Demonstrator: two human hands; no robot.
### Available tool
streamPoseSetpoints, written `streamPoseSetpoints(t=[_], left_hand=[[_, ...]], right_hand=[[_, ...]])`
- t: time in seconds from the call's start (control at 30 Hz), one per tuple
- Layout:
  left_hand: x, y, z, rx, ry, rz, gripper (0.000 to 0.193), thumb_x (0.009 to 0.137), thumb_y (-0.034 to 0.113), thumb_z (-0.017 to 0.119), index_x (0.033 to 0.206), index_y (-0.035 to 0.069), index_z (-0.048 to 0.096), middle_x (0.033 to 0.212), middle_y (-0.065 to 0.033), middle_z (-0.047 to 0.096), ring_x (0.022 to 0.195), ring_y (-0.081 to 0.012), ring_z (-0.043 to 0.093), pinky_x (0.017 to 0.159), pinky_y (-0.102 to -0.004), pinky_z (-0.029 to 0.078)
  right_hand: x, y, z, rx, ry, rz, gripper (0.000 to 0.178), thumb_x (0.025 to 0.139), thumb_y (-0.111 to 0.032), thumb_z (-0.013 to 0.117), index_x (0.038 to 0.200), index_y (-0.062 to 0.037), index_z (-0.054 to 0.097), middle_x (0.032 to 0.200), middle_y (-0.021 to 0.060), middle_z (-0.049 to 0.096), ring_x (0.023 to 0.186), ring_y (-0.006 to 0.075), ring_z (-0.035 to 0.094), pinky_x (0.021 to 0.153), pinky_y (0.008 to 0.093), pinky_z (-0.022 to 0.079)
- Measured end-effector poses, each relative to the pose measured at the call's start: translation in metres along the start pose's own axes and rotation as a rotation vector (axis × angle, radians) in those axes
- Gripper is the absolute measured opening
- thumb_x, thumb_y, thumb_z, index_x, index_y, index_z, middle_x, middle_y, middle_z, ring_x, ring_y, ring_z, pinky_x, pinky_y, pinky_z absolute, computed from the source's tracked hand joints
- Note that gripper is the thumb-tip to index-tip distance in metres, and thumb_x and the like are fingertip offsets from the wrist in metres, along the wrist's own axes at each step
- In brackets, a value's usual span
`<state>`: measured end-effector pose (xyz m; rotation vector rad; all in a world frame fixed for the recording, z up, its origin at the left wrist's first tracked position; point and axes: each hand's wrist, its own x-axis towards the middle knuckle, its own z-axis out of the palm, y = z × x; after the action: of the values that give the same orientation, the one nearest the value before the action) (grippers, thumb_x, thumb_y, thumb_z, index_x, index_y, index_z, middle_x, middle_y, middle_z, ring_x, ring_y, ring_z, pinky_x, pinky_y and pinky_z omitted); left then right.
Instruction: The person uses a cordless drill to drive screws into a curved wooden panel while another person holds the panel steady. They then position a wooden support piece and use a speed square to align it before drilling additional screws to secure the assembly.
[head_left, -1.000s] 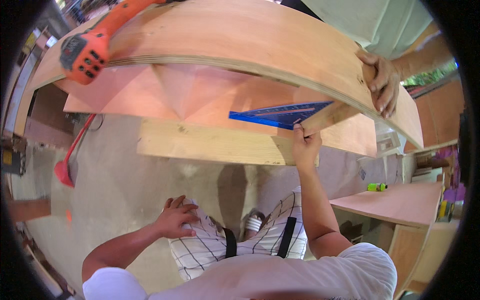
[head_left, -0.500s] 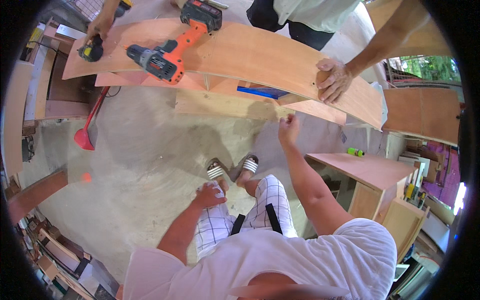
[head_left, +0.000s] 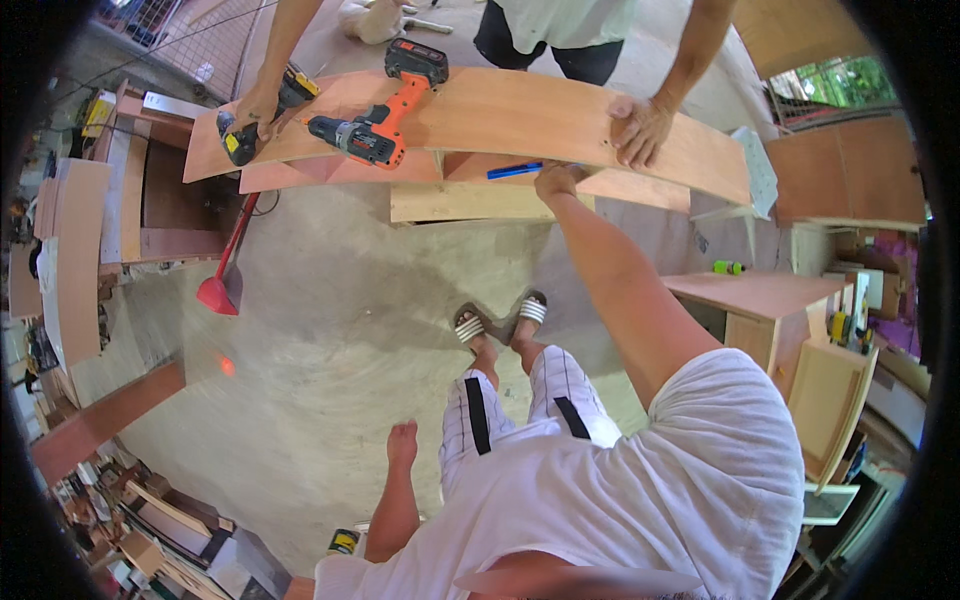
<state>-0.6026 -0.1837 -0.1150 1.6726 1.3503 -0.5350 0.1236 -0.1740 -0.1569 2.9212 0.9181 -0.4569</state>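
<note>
A long wooden panel [head_left: 520, 115] lies across the top of a low wooden shelf frame [head_left: 470, 205]. My right hand [head_left: 558, 182] reaches to the panel's near edge, beside a blue bar-shaped thing [head_left: 515, 171] in the gap below; its fingers are hidden there. Down at my left side, my left hand [head_left: 402, 442] hangs with its fingers curled in and nothing visible in it. An orange and black cordless drill [head_left: 375, 130] rests on the panel. Across from me, a co-worker holds a black and yellow power tool [head_left: 250, 135] in one hand and presses the other hand [head_left: 642, 130] flat on the panel.
A red long-handled tool [head_left: 220, 290] stands at the left of the shelf frame. To my right is a wooden cabinet [head_left: 760, 295] with a green bottle [head_left: 728, 267] on it. Stacked boards [head_left: 75, 260] line the left side. Another board [head_left: 110, 420] lies lower left.
My right hand has moved forward to the panel's edge by the blue thing. My left hand has left my knee and hangs at my side. The co-worker's power tool now sits over the panel's left end.
</note>
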Motion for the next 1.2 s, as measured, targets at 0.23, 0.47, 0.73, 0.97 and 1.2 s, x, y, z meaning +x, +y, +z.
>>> streamPoseSetpoints(t=[0.23, 0.47, 0.73, 0.97, 1.2], left_hand=[[-0.090, -0.078, 0.033, 0.191, -0.466, -0.213, 0.080, 0.094, 0.073, 0.054, 0.138, 0.007, 0.063, 0.121, -0.0253, 0.071, 0.119, -0.0374, 0.066, 0.106, -0.0461, 0.050], [-0.050, 0.058, -0.019, -1.246, -1.006, -0.574, 0.088, 0.093, 0.076, 0.053, 0.145, 0.005, 0.057, 0.128, -0.0253, 0.069, 0.124, -0.0380, 0.064, 0.110, -0.0456, 0.047], [0.058, 0.191, -0.131, -0.900, -0.092, -0.094, 0.088, 0.090, 0.073, 0.061, 0.151, 0.011, 0.051, 0.138, -0.0228, 0.064, 0.129, -0.0361, 0.062, 0.110, -0.0453, 0.046], [0.048, 0.286, -0.091, 0.005, -0.123, 0.786, 0.075, 0.095, 0.043, 0.072, 0.151, 0.002, 0.047, 0.145, -0.0237, 0.059, 0.125, -0.0360, 0.062, 0.103, -0.0434, 0.051], [-0.072, 0.289, -0.044, -0.342, -0.678, 0.738, 0.047, 0.095, 0.038, 0.076, 0.125, 0.004, 0.062, 0.109, -0.0125, 0.073, 0.094, -0.0224, 0.073, 0.078, -0.0367, 0.058]], right_hand=[[-0.227, -0.010, -0.053, 0.531, -0.135, 0.150, 0.047, 0.097, -0.041, 0.058, 0.129, -0.0079, 0.061, 0.114, 0.0251, 0.072, 0.108, 0.0455, 0.068, 0.094, 0.0535, 0.052], [-0.390, 0.115, -0.022, 0.537, 0.172, 0.503, 0.022, 0.090, -0.020, 0.060, 0.106, -0.0066, 0.068, 0.100, 0.0204, 0.073, 0.097, 0.0420, 0.070, 0.087, 0.0473, 0.054], [-0.457, 0.173, -0.046, 0.402, 0.177, 0.623, 0.062, 0.089, -0.008, 0.053, 0.148, -0.0239, 0.043, 0.105, 0.0266, 0.073, 0.097, 0.0469, 0.070, 0.085, 0.0539, 0.053], [-0.475, 0.038, -0.104, 0.629, 0.307, 0.134, 0.099, 0.090, -0.002, 0.054, 0.167, -0.0257, -0.004, 0.094, 0.0250, 0.073, 0.082, 0.0467, 0.071, 0.072, 0.0508, 0.055], [-0.544, -0.051, -0.126, 0.975, 0.468, -0.204, 0.095, 0.093, 0.005, 0.048, 0.165, -0.0109, -0.013, 0.100, 0.0157, 0.074, 0.084, 0.0296, 0.073, 0.078, 0.0375, 0.057]])
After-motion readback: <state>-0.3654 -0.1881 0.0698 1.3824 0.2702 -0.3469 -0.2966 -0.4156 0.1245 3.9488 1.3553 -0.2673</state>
